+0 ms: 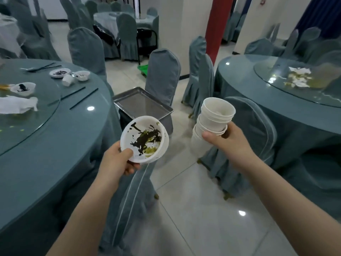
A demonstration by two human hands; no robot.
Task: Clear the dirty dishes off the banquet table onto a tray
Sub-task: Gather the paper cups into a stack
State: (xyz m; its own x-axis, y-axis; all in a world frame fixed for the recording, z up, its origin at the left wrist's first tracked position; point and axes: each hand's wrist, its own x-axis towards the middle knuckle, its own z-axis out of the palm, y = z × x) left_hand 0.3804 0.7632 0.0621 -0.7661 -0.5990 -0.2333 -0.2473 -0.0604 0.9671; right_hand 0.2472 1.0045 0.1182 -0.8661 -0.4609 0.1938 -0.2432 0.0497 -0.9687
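Note:
My left hand (118,159) grips a white bowl (144,138) smeared with dark sauce and green bits, thumb on its rim. It looks like the top of a small stack. My right hand (228,139) holds a tilted stack of white cups (212,119). Just beyond the bowl, a bare metal tray (142,104) rests on a chair seat. On the banquet table (46,135) at left lie more dirty dishes: a small plate (60,72), a bowl (82,75), a tipped cup (67,80), another smeared plate (23,87) and black chopsticks (83,98).
Covered chairs (164,74) stand around the tray and between the two tables. A second round table (276,93) at right carries crumpled napkins on its glass turntable. White napkins (16,106) lie on the left table. A green crate (143,70) sits on the tiled floor behind.

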